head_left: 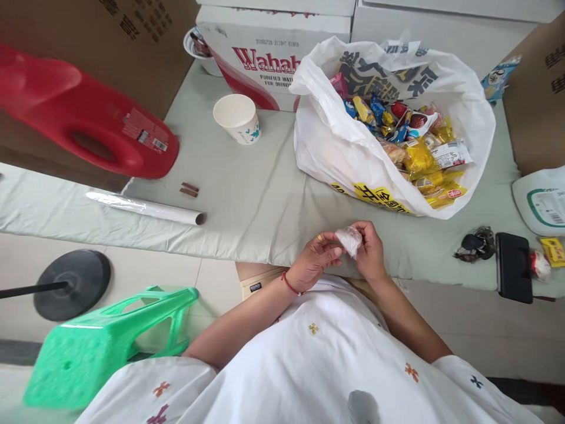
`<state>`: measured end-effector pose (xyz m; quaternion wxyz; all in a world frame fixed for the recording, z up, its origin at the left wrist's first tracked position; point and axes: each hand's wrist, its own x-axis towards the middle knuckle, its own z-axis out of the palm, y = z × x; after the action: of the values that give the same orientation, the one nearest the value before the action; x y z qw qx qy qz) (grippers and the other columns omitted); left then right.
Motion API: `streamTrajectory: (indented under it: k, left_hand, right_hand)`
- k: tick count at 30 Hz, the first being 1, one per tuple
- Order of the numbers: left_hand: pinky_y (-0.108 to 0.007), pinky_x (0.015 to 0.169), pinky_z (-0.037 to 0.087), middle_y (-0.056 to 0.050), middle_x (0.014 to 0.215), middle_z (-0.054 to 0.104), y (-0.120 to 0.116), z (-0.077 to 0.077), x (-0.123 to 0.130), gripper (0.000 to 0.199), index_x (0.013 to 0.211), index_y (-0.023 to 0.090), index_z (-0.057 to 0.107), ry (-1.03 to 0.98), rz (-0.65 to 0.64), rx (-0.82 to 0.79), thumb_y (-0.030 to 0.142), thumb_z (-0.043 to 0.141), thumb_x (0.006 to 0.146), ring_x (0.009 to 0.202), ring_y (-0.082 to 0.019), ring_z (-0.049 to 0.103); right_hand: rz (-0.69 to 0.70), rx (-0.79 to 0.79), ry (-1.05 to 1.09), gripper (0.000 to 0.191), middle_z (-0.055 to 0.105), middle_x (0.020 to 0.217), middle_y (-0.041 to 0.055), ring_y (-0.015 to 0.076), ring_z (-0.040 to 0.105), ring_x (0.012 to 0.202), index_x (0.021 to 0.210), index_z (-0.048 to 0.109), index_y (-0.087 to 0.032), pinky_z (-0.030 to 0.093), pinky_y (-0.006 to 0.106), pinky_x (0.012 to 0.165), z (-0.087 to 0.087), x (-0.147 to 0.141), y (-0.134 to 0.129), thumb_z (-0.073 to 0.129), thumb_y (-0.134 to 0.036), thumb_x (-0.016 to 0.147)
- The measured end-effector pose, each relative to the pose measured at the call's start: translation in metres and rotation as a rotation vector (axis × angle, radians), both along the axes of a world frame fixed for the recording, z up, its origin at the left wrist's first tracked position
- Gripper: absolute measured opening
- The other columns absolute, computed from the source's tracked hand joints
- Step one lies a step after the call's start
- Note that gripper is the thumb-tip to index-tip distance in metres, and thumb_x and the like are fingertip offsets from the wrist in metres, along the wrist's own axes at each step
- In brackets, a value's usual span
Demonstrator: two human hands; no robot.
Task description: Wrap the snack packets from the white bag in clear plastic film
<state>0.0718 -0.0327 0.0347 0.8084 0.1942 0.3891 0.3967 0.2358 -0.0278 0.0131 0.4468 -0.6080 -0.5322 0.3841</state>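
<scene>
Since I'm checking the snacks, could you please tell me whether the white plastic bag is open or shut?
The white plastic bag is open: its mouth gapes wide, and colourful wrapped snacks show inside.

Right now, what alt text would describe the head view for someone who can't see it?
A person's left hand and right hand hold a small translucent packet at the near edge of a cloth-covered table. Beyond sits an open white bag of wrapped snacks, with a paper cup to its left.
</scene>
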Motion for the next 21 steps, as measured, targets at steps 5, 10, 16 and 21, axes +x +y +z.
streamTrajectory:
  k: [5,10,16,21]
  left_hand:
    - [-0.024,0.062,0.039,0.005,0.072,0.061,0.005,0.001,0.004,0.052,0.086,0.016,0.064,0.240,0.033,0.054,0.049,0.096,0.061,0.063,-0.007,0.050]
    - [-0.024,0.057,0.034,0.001,0.072,0.061,0.004,0.007,-0.002,0.055,0.078,0.016,0.065,0.267,-0.027,0.003,0.065,0.087,0.066,0.063,-0.009,0.051]
    - [-0.025,0.050,0.025,0.003,0.063,0.055,0.009,0.011,-0.011,0.059,0.070,0.019,0.057,0.337,-0.033,-0.008,0.072,0.083,0.064,0.052,-0.007,0.041]
    - [-0.026,0.053,0.019,0.007,0.056,0.045,0.015,0.014,-0.039,0.050,0.066,0.020,0.049,0.335,-0.043,0.035,0.055,0.085,0.067,0.051,-0.006,0.030]
  right_hand:
    - [0.168,0.156,-0.303,0.026,0.072,0.092,0.0022,0.0194,0.066,0.079,0.111,0.057,-0.023,0.052,0.029,0.072,-0.009,-0.003,-0.003,0.056,-0.018,0.085]
    - [0.229,0.282,-0.565,0.027,0.071,0.093,0.0060,0.0202,0.067,0.078,0.113,0.060,-0.020,0.050,0.029,0.070,-0.016,-0.005,-0.001,0.046,-0.011,0.092]
    - [0.329,0.282,-0.825,0.025,0.068,0.086,0.0065,0.0201,0.062,0.072,0.108,0.064,-0.018,0.045,0.028,0.063,-0.016,-0.017,-0.002,0.045,-0.009,0.095]
    - [0.201,0.249,-0.799,0.025,0.070,0.091,0.0085,0.0219,0.064,0.077,0.108,0.064,-0.020,0.048,0.031,0.068,-0.012,-0.003,0.006,0.041,-0.015,0.099]
